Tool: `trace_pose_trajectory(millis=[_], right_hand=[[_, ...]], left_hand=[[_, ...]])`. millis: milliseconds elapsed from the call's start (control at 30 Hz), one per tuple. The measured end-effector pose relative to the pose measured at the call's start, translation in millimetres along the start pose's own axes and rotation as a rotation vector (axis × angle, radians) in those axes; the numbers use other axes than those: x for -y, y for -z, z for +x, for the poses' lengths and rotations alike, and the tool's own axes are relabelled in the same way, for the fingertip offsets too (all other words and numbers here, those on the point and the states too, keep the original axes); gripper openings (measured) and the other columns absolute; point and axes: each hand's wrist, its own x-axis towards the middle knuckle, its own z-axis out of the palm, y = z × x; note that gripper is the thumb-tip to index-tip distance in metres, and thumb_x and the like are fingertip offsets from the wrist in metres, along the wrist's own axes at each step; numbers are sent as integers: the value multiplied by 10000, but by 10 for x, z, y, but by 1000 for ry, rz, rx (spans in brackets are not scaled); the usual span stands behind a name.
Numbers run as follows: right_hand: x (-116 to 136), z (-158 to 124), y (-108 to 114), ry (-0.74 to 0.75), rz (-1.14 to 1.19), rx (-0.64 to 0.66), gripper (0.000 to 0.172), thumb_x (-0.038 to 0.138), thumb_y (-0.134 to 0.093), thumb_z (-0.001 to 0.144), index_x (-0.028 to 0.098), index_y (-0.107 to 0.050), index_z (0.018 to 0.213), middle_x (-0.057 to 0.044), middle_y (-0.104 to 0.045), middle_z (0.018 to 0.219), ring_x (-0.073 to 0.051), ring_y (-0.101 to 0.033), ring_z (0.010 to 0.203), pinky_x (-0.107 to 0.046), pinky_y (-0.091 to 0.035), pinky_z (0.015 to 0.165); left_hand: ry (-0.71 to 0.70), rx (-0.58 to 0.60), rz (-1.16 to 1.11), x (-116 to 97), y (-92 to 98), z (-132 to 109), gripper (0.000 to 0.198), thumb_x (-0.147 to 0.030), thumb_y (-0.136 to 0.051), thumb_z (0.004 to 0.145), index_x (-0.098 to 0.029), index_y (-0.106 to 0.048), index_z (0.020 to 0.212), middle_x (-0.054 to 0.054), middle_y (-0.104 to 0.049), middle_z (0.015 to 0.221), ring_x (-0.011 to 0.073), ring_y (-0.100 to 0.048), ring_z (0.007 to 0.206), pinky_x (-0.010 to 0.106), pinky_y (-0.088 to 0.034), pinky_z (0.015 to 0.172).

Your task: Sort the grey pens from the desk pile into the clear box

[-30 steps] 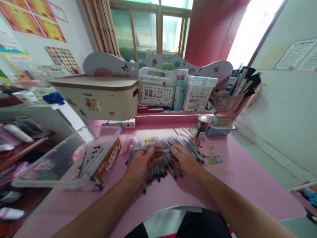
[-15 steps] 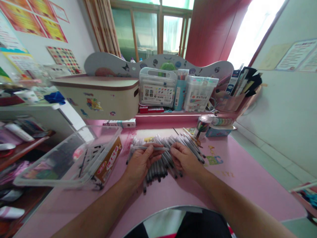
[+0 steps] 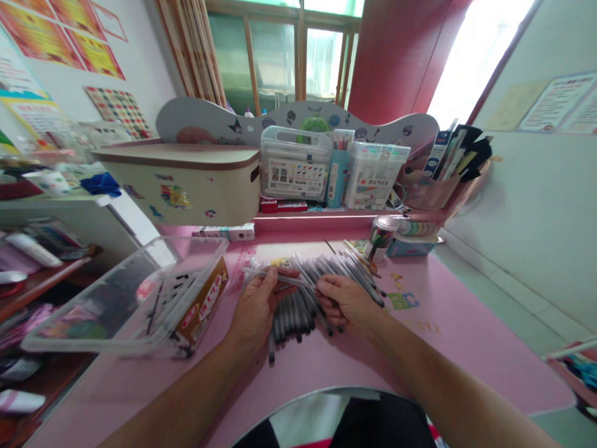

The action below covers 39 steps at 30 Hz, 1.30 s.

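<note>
My left hand (image 3: pixel 256 303) is closed around a clear pen barrel (image 3: pixel 290 280), thumb on top, above a pile of pens. The pen slants slightly down to the right. At its right end, my right hand (image 3: pixel 339 300) pinches with thumb and forefinger; the fingertips cover that end. Beneath both hands, several clear pens with dark tips (image 3: pixel 293 320) lie side by side on the pink desk (image 3: pixel 448 348). More clear pens (image 3: pixel 357 274) fan out behind my right hand.
To the left sits a clear plastic bin (image 3: pixel 93 342), with a brown printed box (image 3: pixel 205 305) at its right side. A lidded cream box (image 3: pixel 186 193), marker cases (image 3: pixel 295 171) and a pen holder (image 3: pixel 429 190) line the back shelf. A clear jar of pens (image 3: pixel 380 239) stands back right.
The pen in my left hand has tilted, its right end now lower. My right hand has shifted slightly left and down, its fingers more curled at the pen's end.
</note>
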Motion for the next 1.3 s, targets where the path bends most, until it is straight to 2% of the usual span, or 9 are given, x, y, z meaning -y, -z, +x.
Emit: trace_pose_trajectory(millis=[200,333,433,500,667,800,933,1100,1300], right_hand=[[106,32,25,219,165,-327,315,291,-679,631,211,-375,604,132,-297,424,-20,-220,325,-130,-141,288],[153,44,27,360,235,-441,305,289,-674,650,219,-377,630,132,-305,420,-30,-228,323,-133,-160,282],[83,44,-15,362,214,-380,333,332,-710,681,224,-395,676,138,-321,434,-31,-226,325,-133,-163,291],[-6,40,-55,322,143,-326,344,379,-721,710,225,-414,704,143,-313,435,-31,-215,326,-137,-154,298],[-197,23,-121,229,-101,-86,315,420,-736,734,203,-512,775,132,-342,438,-38,-239,346,-156,-175,328],[-166,26,-105,262,57,-62,255,435,-647,790,204,-569,863,97,-394,505,-68,-295,390,-177,-212,358],[-36,36,-79,424,286,-108,218,371,-588,789,176,-644,867,-2,-541,711,-127,-498,622,-235,-413,537],[3,5,-138,413,370,-53,319,465,-550,824,171,-671,846,-54,-584,826,-187,-541,788,-315,-466,716],[-90,-42,-226,349,258,37,596,736,-476,819,191,-681,946,-51,-609,872,-225,-554,877,-400,-425,907]], left_hand=[[24,-138,-355,-112,103,204,213,-312,-535,921,-162,-685,902,90,-743,947,241,-693,985,431,-545,885],[29,-258,-442,-151,97,214,219,-235,-468,945,-153,-657,872,32,-650,693,166,-672,722,385,-579,771],[97,-201,-383,-119,16,105,75,-151,-573,874,-139,-645,890,-19,-557,628,74,-508,507,224,-516,558],[181,-98,-311,-70,-51,18,153,-109,-678,793,-140,-643,939,-23,-563,672,51,-461,494,164,-431,477],[256,-82,-227,14,-140,-65,160,-261,-706,822,-127,-627,783,16,-623,768,60,-498,525,162,-421,439],[350,-170,-261,-41,-146,-43,349,-232,-502,942,-126,-548,612,130,-701,934,171,-683,774,271,-580,636],[528,-133,-303,-58,-210,-110,197,-36,-470,869,-88,-660,876,177,-706,1055,242,-702,1002,346,-583,860],[695,-74,-330,34,-322,-242,286,37,-488,790,-73,-633,1011,182,-690,1112,221,-708,1006,299,-571,888],[692,-91,-476,81,-365,-255,332,97,-444,738,-106,-586,959,115,-685,930,166,-723,861,292,-573,882]])
